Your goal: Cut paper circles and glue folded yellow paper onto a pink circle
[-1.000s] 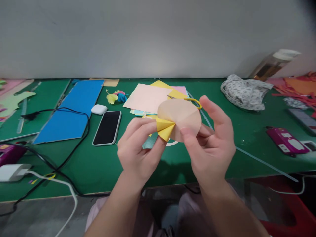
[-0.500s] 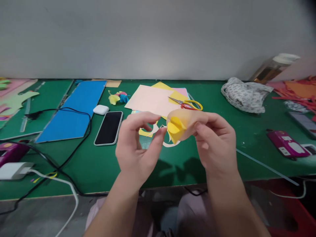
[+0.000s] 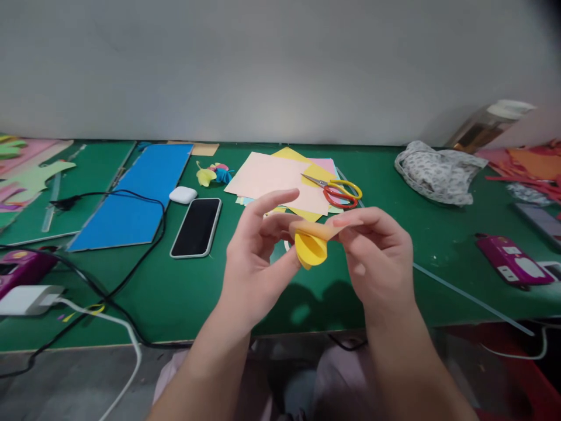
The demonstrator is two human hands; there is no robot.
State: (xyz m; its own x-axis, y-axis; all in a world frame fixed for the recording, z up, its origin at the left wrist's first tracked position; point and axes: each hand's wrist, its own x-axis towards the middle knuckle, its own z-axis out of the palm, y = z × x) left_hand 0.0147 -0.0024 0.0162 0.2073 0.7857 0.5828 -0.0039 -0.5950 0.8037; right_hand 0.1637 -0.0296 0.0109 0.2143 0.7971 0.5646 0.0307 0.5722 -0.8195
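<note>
Above the front part of the green table, a small paper flower [image 3: 311,250] with curled yellow petals sits against a piece of peach paper [image 3: 316,230]. My right hand [image 3: 380,263] is closed, pinching the right edge of the peach paper between thumb and fingers. My left hand [image 3: 261,270] grips the left side, thumb against the yellow petals and a bent finger behind the paper, while its index finger stretches out above. Beyond the hands, scissors [image 3: 335,190] with yellow and red handles lie across a stack of coloured paper sheets [image 3: 267,175]. Paper offcuts are mostly hidden behind my left hand.
On the left are a phone [image 3: 196,228], a white earbud case [image 3: 183,195], a blue board [image 3: 142,187], cables and a white charger [image 3: 30,299]. Small paper flowers [image 3: 213,174] stand behind. At right are a cloth bundle [image 3: 438,172], a bottle [image 3: 493,126] and a purple device [image 3: 512,260].
My left hand has moved right and closed on the yellow flower and peach paper, where its thumb and finger were apart from it before. The peach paper has tilted to nearly edge-on.
</note>
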